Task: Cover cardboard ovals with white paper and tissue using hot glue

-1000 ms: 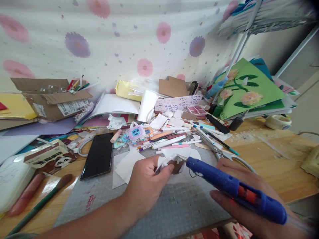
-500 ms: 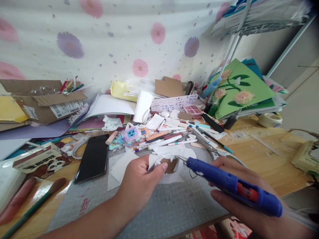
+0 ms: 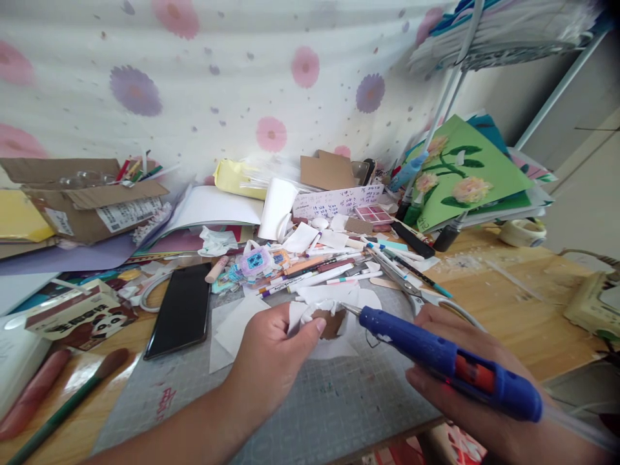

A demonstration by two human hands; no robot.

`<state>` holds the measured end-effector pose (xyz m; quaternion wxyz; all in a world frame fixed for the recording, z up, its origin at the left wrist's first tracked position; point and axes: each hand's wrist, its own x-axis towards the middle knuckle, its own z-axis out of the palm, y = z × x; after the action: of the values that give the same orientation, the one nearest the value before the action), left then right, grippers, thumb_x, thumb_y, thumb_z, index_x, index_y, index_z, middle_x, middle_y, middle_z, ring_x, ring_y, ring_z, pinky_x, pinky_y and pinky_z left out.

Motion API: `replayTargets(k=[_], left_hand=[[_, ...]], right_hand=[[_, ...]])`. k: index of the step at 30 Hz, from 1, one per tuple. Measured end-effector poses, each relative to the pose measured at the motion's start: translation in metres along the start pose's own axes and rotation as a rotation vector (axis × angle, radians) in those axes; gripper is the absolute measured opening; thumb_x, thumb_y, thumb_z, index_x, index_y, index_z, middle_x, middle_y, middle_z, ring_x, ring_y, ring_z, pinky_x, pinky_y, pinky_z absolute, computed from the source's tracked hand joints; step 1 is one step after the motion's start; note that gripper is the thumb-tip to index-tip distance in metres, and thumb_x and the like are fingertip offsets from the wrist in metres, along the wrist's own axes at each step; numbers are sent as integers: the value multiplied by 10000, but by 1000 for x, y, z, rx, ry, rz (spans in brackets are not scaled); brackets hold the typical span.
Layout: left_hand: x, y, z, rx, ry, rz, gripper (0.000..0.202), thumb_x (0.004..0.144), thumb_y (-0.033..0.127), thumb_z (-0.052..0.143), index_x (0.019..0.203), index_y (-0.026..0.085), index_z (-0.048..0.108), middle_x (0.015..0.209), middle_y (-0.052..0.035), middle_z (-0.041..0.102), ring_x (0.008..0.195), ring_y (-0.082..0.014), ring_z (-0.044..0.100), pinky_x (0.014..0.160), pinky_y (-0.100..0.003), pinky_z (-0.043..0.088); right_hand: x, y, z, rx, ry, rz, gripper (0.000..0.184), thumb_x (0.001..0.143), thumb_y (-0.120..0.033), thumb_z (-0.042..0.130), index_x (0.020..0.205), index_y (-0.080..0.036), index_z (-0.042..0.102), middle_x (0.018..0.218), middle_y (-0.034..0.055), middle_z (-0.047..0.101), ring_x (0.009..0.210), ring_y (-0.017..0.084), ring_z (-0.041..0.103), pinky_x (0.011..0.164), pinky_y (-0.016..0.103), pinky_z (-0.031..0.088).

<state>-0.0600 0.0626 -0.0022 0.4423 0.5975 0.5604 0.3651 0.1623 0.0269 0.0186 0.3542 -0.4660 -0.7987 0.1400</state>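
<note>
Between thumb and fingers, my left hand point(image 3: 271, 345) pinches a small brown cardboard piece point(image 3: 333, 325) with white paper point(image 3: 310, 312) folded and crumpled over its edge. My right hand point(image 3: 465, 361) is wrapped round a blue hot glue gun point(image 3: 436, 352); a clear glue stick point(image 3: 578, 426) runs out of its rear. The metal nozzle points left and sits at the right edge of the paper-wrapped cardboard; whether it touches is hard to tell. Beneath both hands lies a grey cutting mat point(image 3: 310, 413) with white paper sheets point(image 3: 245, 326) on it.
A black phone point(image 3: 179, 310) lies left of my hand. Behind are scissors point(image 3: 411, 290), several markers point(image 3: 310, 278) and paper scraps. A cardboard box point(image 3: 97, 200) stands back left, and a green flower card point(image 3: 465, 171) leans back right. A green-handled brush point(image 3: 72, 407) lies front left.
The glue gun and my right hand have shifted very slightly left, the nozzle staying by the paper edge. My left hand keeps its hold. The view has moved a little.
</note>
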Motion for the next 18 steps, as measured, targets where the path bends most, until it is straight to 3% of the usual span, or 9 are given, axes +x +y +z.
replayTargets(k=[8,12,16,18], left_hand=[[-1,0,-2,-30,20,-1,217,783,339,571,643,174,554,639,24,554,634,-139,465,580,-227,359],[-1,0,-2,-70,22,3,214,782,322,586,632,169,577,593,37,541,587,-125,448,552,-223,345],[3,-5,-1,-225,-33,-18,181,799,346,604,774,172,646,736,12,641,695,-150,536,640,-242,402],[5,-8,0,-348,-64,-46,181,801,346,614,844,175,657,808,-7,675,750,-168,572,692,-264,428]], right_hand=[[-4,5,0,65,-41,15,79,781,-261,552,711,-290,574,695,16,631,704,227,641,583,321,550],[-5,4,-1,57,-37,7,137,792,-251,546,657,-277,550,677,3,622,677,201,639,562,292,539],[-15,11,-1,81,-86,54,47,762,-296,598,729,-265,609,797,12,654,751,206,648,569,270,543],[-21,22,-4,68,-67,84,132,730,-345,647,839,-270,645,912,23,661,832,228,647,621,284,554]])
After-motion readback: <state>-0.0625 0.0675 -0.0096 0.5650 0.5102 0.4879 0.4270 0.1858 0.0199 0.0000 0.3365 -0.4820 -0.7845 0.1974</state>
